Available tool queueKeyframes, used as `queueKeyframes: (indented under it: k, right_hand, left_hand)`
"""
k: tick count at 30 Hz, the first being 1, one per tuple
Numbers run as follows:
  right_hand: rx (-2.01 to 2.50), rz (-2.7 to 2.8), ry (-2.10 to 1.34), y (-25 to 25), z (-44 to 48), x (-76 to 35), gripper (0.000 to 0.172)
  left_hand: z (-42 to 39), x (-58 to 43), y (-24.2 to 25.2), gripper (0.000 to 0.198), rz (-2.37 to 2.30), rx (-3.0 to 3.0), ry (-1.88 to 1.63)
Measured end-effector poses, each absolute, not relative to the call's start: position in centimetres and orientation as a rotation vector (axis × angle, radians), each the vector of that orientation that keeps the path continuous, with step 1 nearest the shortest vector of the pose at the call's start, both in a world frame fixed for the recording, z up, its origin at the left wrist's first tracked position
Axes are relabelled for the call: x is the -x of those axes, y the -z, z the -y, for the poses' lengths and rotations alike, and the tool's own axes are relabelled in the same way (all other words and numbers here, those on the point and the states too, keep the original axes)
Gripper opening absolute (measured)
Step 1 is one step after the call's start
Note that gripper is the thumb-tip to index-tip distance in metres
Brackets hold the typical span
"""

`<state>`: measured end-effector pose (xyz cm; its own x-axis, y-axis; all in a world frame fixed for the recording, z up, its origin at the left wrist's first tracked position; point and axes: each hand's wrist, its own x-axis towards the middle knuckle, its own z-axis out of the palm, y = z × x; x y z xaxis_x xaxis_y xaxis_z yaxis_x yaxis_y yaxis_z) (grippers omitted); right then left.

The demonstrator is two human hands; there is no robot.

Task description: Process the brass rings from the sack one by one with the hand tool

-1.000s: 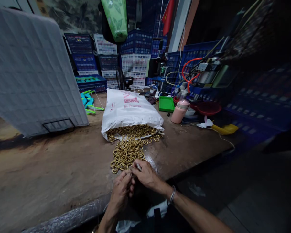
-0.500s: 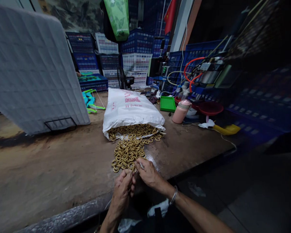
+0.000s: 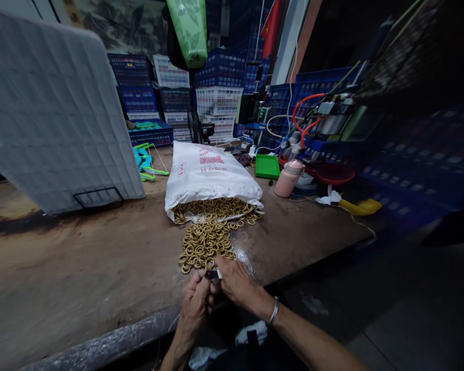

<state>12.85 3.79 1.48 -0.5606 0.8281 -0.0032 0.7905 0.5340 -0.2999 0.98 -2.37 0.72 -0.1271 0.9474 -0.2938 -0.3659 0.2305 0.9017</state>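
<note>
In front of the pile of gold-coloured rings (image 3: 206,242), both my hands are close together at the table's near edge. My left hand (image 3: 195,299) is closed, its fingertips pinched; what lies inside is hidden. Between the hands shows a small black piece with a whitish end (image 3: 212,274), too small to name. My right hand (image 3: 237,282) has its fingers closed round the whitish end, and a metal bangle is on that wrist. The rings spill out of the open mouth of a white woven sack (image 3: 212,178) lying on the table.
Left of the sack stands a large pale ribbed panel (image 3: 65,113). Green and blue hangers (image 3: 145,162) lie behind it. To the right are a green tray (image 3: 267,166), a pink bottle (image 3: 288,179), a red dish (image 3: 334,173) and a yellow scoop (image 3: 361,206). Stacked crates (image 3: 220,98) rise behind.
My right hand has turned over and its fingers have lowered towards the left. The black piece now shows between my hands. My left hand stays nearly where it was.
</note>
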Motion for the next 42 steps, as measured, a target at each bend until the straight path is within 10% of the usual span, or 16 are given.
queueKeyframes:
  k: [28, 42]
  right_hand:
    - [1.315, 2.626, -0.254, 1.4, -11.9, -9.9, 0.02]
    - [1.281, 1.946, -0.939, -0.5, -11.7, -12.2, 0.017]
  left_hand:
    - [2.4, 1.3, 1.0, 0.017, -0.699, -0.213, -1.33]
    - [1.2, 0.2, 0.7, 0.028, -0.948, -0.298, -1.332]
